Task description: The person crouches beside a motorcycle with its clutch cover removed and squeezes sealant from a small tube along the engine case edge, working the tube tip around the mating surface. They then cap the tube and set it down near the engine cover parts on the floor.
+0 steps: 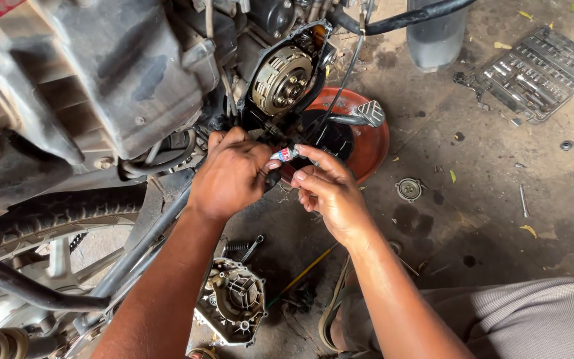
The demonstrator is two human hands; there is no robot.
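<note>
Both my hands meet under a motorcycle engine with its side cover off, the round clutch assembly (282, 80) exposed above them. My left hand (228, 176) is closed around a dark part at the engine's lower edge. My right hand (323, 189) pinches a small white, red and blue tube (285, 155) between thumb and fingertips, its end touching the left hand's fingers. A black foot lever with a ribbed metal pedal (369, 113) sticks out just above the right hand.
A red oil-drain pan (372, 147) sits beneath the engine. The removed engine cover (232, 302) lies on the stained concrete floor near my forearms. A socket set tray (539, 72) lies far right, with a round cap (409, 189) and loose bolt (523, 199) nearby. The rear tyre (48, 216) is left.
</note>
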